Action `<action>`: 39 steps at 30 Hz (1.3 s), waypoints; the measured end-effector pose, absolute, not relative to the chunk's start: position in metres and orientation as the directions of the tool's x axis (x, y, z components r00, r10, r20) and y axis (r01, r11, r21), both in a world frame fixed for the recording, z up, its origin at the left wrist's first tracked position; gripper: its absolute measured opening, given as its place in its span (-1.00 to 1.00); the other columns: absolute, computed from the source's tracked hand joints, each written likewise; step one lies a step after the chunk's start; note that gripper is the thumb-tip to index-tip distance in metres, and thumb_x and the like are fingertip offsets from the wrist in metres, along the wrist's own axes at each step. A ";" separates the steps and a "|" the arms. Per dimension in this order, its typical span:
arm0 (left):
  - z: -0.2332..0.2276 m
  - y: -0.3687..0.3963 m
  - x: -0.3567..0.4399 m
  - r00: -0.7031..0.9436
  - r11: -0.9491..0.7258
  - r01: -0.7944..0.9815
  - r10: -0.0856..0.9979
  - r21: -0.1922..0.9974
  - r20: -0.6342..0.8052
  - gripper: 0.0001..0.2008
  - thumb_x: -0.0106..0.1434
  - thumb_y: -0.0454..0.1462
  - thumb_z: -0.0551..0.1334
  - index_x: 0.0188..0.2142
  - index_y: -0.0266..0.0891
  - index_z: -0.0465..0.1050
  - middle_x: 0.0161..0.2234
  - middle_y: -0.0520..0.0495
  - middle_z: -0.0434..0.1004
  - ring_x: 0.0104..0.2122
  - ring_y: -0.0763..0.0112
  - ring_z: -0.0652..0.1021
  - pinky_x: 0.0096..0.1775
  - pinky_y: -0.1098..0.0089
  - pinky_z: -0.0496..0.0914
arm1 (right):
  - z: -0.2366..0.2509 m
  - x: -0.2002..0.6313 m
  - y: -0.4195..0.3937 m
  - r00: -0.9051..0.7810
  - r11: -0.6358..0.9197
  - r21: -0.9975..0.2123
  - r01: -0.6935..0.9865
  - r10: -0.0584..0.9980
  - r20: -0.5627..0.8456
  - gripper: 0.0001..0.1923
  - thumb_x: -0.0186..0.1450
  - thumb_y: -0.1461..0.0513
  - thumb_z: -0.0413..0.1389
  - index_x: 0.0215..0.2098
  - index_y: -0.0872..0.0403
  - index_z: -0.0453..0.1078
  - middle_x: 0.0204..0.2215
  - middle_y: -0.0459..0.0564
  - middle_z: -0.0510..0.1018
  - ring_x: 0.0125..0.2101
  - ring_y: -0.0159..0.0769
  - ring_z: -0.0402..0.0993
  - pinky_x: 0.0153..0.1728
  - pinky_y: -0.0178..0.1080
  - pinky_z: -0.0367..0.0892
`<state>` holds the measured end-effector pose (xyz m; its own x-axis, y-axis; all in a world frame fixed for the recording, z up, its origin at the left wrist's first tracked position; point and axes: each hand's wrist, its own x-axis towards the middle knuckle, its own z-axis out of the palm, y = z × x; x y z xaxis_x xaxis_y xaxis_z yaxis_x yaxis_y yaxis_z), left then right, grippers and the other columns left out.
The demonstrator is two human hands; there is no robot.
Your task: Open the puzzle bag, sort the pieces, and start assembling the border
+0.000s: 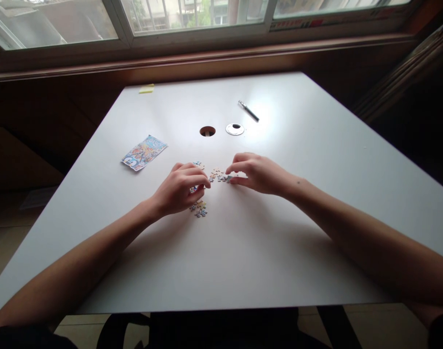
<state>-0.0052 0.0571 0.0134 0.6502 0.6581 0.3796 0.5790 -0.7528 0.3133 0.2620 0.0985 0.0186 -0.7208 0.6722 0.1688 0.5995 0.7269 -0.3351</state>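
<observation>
Both forearms reach over counter (316, 145); left hand (180, 190) and right hand (256, 173) each pinch puzzle pieces (199, 208). Sorting step; next: fine alignment.

**White table under the window**

A smooth white rectangular table (287, 242) fills the view, its far edge running below a wooden window sill. Small, colourful cardboard puzzle pieces (200, 209) lie scattered in loose clusters near its middle. To the left of them, well apart, lies a colourful printed picture card (144, 152), slightly askew. Further back, a round cable hole (207, 131) opens in the tabletop, and just beside it on the right lies a round silver-rimmed cover ring (235, 129). Beyond the ring, a slim dark pen (248, 111) lies at a slant. A pale yellow sticky-note pad (146, 88) sits at the far left edge.
</observation>
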 end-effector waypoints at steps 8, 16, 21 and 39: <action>0.013 0.058 -0.006 0.650 -0.752 0.576 0.659 0.320 0.380 -0.81 0.28 -0.42 0.15 -0.29 -0.17 0.52 -0.24 0.02 0.63 -0.16 0.33 0.53 -0.03 0.25 0.23 | 0.028 0.264 0.100 -0.720 0.652 -0.501 0.568 0.689 0.081 -0.87 0.30 0.19 0.18 -0.29 0.08 0.53 -0.33 0.00 0.55 -0.37 -0.30 0.42 -0.33 -0.26 0.27; 0.012 0.058 -0.006 0.659 -0.748 0.576 0.663 0.330 0.354 -0.80 0.28 -0.42 0.14 -0.29 -0.17 0.53 -0.24 0.00 0.63 -0.16 0.32 0.53 -0.04 0.25 0.22 | 0.052 0.305 0.128 -0.542 0.444 -0.400 0.802 0.822 -0.174 -0.82 0.29 0.12 0.13 -0.26 0.02 0.51 -0.37 -0.04 0.58 -0.42 -0.27 0.44 -0.39 -0.25 0.25; 0.012 0.058 -0.006 0.671 -0.745 0.580 0.666 0.329 0.327 -0.80 0.28 -0.42 0.15 -0.27 -0.17 0.53 -0.20 -0.01 0.63 -0.15 0.32 0.52 -0.04 0.26 0.22 | 0.048 0.316 0.140 -0.457 0.357 -0.374 0.856 0.861 -0.224 -0.79 0.27 0.10 0.16 -0.25 0.04 0.54 -0.25 0.03 0.59 -0.32 -0.19 0.46 -0.33 -0.21 0.30; 0.010 0.058 -0.007 0.670 -0.747 0.587 0.665 0.313 0.330 -0.81 0.29 -0.41 0.15 -0.26 -0.16 0.53 -0.21 0.00 0.62 -0.16 0.31 0.52 -0.04 0.25 0.22 | 0.029 0.277 0.112 -0.784 0.723 -0.472 0.504 0.612 0.100 -0.81 0.31 0.10 0.21 -0.20 0.00 0.59 -0.24 0.07 0.52 -0.22 -0.15 0.41 -0.18 -0.14 0.30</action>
